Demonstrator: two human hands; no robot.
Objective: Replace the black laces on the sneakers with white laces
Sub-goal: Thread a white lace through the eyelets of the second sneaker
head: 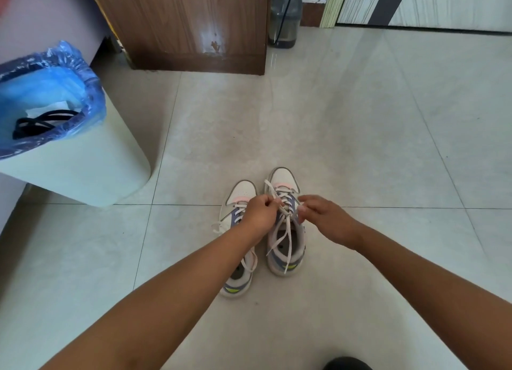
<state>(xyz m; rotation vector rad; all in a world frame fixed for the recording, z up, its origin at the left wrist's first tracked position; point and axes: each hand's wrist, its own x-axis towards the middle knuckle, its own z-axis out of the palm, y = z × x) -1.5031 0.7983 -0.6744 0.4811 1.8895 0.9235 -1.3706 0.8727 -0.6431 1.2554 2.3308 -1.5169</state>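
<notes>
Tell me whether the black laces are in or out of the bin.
In: the black laces lie coiled inside the white bin's blue plastic liner, beside white paper.

We identify a room in a home. Evidence: a glossy tiled floor (332,120), a wood-veneer cabinet (188,23), a waste bin (83,170) lined with a blue plastic bag (55,73), a large water bottle (285,18) against the wall, and a striped door (429,4).
</notes>
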